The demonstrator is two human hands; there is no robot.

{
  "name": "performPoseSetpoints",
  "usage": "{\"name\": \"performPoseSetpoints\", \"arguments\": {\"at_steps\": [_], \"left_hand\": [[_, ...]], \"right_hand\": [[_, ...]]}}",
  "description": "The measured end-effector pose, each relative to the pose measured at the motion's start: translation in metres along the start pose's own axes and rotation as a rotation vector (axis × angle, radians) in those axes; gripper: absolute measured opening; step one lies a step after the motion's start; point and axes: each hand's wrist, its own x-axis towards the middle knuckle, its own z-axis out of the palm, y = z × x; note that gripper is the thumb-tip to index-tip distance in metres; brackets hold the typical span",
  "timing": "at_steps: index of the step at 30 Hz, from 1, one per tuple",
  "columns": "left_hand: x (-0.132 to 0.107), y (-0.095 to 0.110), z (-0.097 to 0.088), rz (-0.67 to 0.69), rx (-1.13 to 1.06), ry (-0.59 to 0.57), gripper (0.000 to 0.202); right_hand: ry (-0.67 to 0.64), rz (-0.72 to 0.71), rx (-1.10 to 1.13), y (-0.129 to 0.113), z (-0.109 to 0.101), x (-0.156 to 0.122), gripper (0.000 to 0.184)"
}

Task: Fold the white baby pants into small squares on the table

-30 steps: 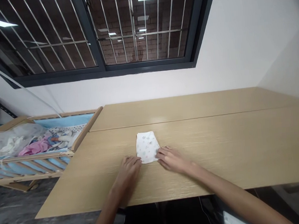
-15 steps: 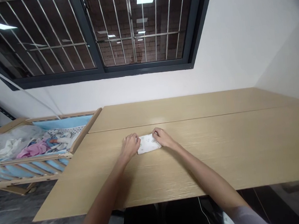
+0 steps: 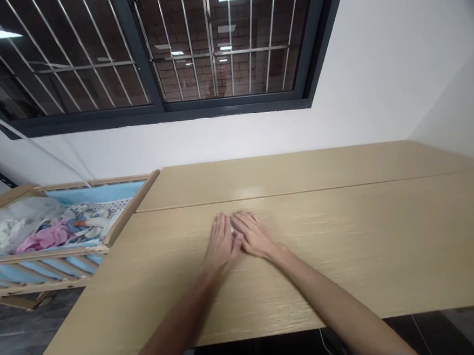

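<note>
My left hand (image 3: pixel 221 242) lies flat on the table with its fingers stretched forward. Beside it, my right hand (image 3: pixel 252 235) is also flat, fingers extended and slanting to the left. The two hands nearly meet. Between them shows a sliver of a small white folded cloth (image 3: pixel 232 229); the rest of it is hidden under my palms and fingers. Both hands are slightly blurred.
The wide pale wooden table (image 3: pixel 346 234) has a seam running across it. At the left stands a wooden crib (image 3: pixel 131 209) with blue lining, holding a pink cloth (image 3: pixel 48 236) and other fabrics. Behind are a white wall and a barred window (image 3: pixel 224 105).
Both hands have come together over the white printed cloth and flattened onto it, covering nearly all of it. Before, they pinched its left and right ends. The view has shifted slightly.
</note>
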Motion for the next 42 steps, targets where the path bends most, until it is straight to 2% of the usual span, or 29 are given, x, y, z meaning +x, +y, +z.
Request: {"name": "performPoseSetpoints", "arguments": {"at_steps": [3, 7, 13, 16, 20, 23, 26, 29, 31, 35, 38, 40, 42], "left_hand": [[-0.008, 0.009, 0.011, 0.06, 0.0, -0.115, 0.077], [-0.01, 0.005, 0.013, 0.02, 0.074, -0.163, 0.079], [-0.015, -0.002, 0.02, 0.017, 0.167, -0.105, 0.081], [-0.014, -0.006, 0.017, 0.08, 0.164, -0.052, 0.083], [-0.007, -0.016, -0.008, 0.224, 0.063, -0.101, 0.067], [-0.002, -0.026, -0.024, 0.234, 0.001, -0.143, 0.059], [-0.001, -0.032, -0.026, 0.22, 0.011, -0.123, 0.064], [0.0, -0.033, -0.018, 0.231, 0.04, -0.097, 0.044], [0.001, -0.031, -0.016, 0.233, 0.052, -0.061, 0.032], [0.004, -0.021, -0.024, 0.155, 0.083, 0.043, 0.026], [0.007, -0.013, -0.037, 0.046, 0.037, 0.079, 0.027], [0.008, -0.008, -0.046, -0.001, -0.148, 0.067, 0.029], [0.008, -0.004, -0.051, -0.075, -0.428, 0.014, 0.029]], "right_hand": [[-0.164, -0.061, -0.077, -0.007, 0.009, -0.004, 0.063], [-0.213, 0.006, -0.126, -0.009, 0.014, -0.006, 0.06], [-0.205, 0.256, -0.087, 0.001, 0.004, -0.013, 0.062], [-0.169, 0.327, -0.067, 0.006, -0.007, -0.015, 0.066], [-0.162, 0.186, 0.019, 0.006, -0.024, -0.014, 0.062], [-0.192, 0.154, 0.103, 0.007, -0.029, -0.015, 0.064], [-0.192, 0.177, 0.157, 0.012, -0.024, -0.018, 0.072], [-0.173, 0.163, 0.208, 0.018, -0.017, -0.018, 0.076], [-0.145, 0.172, 0.203, 0.019, -0.015, -0.016, 0.074], [-0.082, 0.166, 0.156, 0.02, -0.019, -0.012, 0.063], [-0.026, 0.164, 0.37, 0.021, -0.029, -0.009, 0.043], [0.0, 0.222, 0.66, 0.022, -0.036, -0.007, 0.027], [0.046, 0.319, 0.922, 0.022, -0.042, -0.004, 0.029]]}}
